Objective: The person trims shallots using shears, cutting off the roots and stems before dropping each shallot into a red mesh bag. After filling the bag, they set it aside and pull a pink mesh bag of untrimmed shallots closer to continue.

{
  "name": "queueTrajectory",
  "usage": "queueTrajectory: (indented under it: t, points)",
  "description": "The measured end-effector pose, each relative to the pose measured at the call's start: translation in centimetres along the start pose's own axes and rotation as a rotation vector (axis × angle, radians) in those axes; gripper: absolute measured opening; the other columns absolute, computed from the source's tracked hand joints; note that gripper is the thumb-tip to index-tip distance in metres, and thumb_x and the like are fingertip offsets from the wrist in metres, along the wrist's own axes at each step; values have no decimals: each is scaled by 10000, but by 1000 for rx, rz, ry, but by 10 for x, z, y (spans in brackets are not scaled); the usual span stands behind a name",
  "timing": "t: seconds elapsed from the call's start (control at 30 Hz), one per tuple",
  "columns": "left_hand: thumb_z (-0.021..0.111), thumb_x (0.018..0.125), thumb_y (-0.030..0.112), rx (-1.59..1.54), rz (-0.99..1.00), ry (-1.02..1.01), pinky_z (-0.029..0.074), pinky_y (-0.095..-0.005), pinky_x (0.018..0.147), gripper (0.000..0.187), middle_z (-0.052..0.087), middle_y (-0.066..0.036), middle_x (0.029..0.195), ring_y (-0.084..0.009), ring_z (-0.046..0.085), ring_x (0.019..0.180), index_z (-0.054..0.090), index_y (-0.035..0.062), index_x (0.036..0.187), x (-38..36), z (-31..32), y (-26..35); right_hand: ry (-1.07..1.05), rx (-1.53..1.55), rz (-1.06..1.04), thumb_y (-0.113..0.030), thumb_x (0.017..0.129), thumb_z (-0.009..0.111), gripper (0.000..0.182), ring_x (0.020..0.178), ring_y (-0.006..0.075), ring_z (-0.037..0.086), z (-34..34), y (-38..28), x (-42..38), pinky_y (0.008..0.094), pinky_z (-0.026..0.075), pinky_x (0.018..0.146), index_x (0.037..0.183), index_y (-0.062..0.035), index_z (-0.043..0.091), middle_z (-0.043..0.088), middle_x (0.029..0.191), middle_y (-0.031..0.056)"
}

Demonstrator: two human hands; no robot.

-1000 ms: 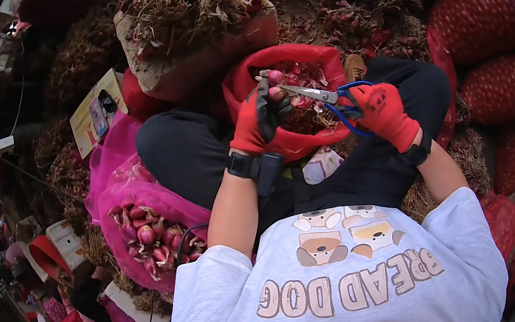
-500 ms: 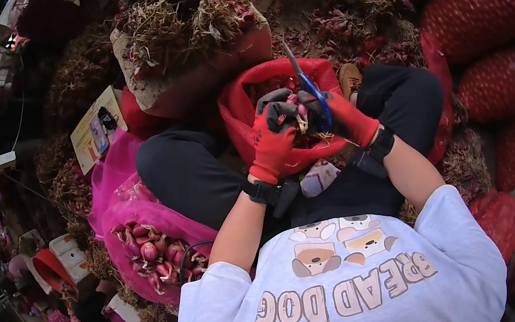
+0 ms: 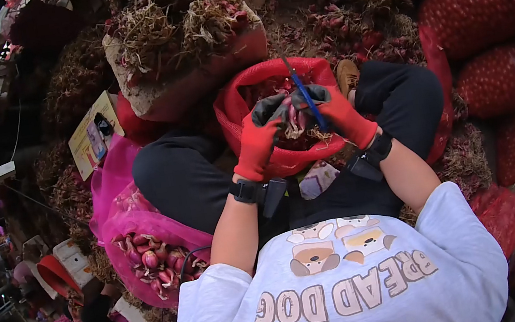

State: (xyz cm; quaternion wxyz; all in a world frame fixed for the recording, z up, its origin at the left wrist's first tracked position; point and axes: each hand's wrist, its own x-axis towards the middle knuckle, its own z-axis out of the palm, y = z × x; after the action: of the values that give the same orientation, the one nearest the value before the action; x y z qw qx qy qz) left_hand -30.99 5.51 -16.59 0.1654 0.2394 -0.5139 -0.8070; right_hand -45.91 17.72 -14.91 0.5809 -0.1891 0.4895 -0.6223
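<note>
A pale shirt (image 3: 349,296) is seen nearest, and a dark strap is worn at each wrist. To the left, a pink mesh bag (image 3: 108,211) is filled with loose bulbs (image 3: 151,260). Farther out, a cluster of shallots (image 3: 292,118) is held between the gloved hands, over the mouth of a red sack (image 3: 226,107). It is gripped from its left side by the bent fingers of the left hand (image 3: 261,133). Blue-handled scissors (image 3: 305,93) are held in the closed right hand (image 3: 335,112), with the tip pointed away from the body; whether the blades are apart or together cannot be told.

A nicked glove is judged the main risk: the blades are carried close to the fingers, and a careless turn of the right wrist could bring an edge across the left hand. The shallots could also be dropped if the shared hold were loosened unevenly, since their skins are probably slick.

Beyond, dry bundles (image 3: 151,34) are piled on a foam box (image 3: 209,72), and stuffed mesh sacks (image 3: 473,12) are stacked at far right.

"BREAD DOG" is printed on the shirt, upside down in this view, beside four cartoon faces. Any print on the yellowish card (image 3: 85,160) is too small to be read.
</note>
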Motion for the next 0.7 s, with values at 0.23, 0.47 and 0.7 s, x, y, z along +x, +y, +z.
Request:
queueTrajectory:
  t: [0.23,0.47,0.7]
  points:
    - [516,818,-57,281,226,80,472,-229,783,245,636,-51,1001,-110,599,895,587,-22,1051,0,3,-12,-16,40,81,-159,835,667,391,778,146,631,2,4,-4,253,497,690,1140,48,538,643,917,84]
    - [537,837,-42,141,64,-10,467,-222,713,157,616,-8,891,-78,572,810,597,-6,978,-3,7,-2,141,225,-88,-94,832,602,322,776,110,595,-17,6,4,208,470,698,1124,31,555,621,905,45]
    - [553,897,73,705,239,163,458,-257,769,155,574,12,969,-106,554,856,594,45,1044,-13,11,-33,-23,251,-362,-192,907,525,328,892,120,573,-37,-7,10,238,465,742,1120,59,524,571,1047,83]
